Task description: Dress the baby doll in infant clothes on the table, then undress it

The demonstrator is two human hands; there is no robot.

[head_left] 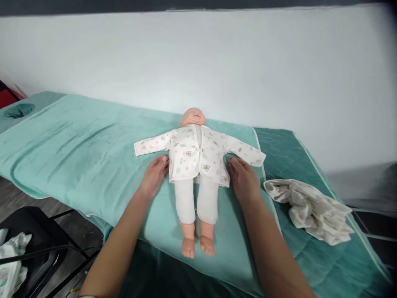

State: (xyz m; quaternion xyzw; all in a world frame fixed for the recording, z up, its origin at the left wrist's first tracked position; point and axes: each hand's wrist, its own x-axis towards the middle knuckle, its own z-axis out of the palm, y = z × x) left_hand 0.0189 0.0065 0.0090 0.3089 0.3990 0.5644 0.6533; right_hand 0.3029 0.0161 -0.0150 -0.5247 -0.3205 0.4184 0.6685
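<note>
A baby doll (192,116) lies on its back on a light green towel-like cover (102,145), head toward the wall. It wears a white printed jacket (186,155) with both sleeves spread sideways; the front parts a little at the chest. White cloth legs (185,203) and bare feet point toward me. My left hand (155,174) rests beside the jacket's left edge, fingers stretched and close together. At the jacket's right edge, below the sleeve, is my right hand (244,178), fingers slightly bent. Both hands look empty; their fingertips are partly hidden against the cloth.
On the darker green cover (279,153) to the right lies a crumpled printed cloth (310,207). A black chair (37,231) stands at lower left, with printed packages or cloths (14,256) on it. A face hole (20,110) shows at the bed's left end. Behind runs a white wall (198,58).
</note>
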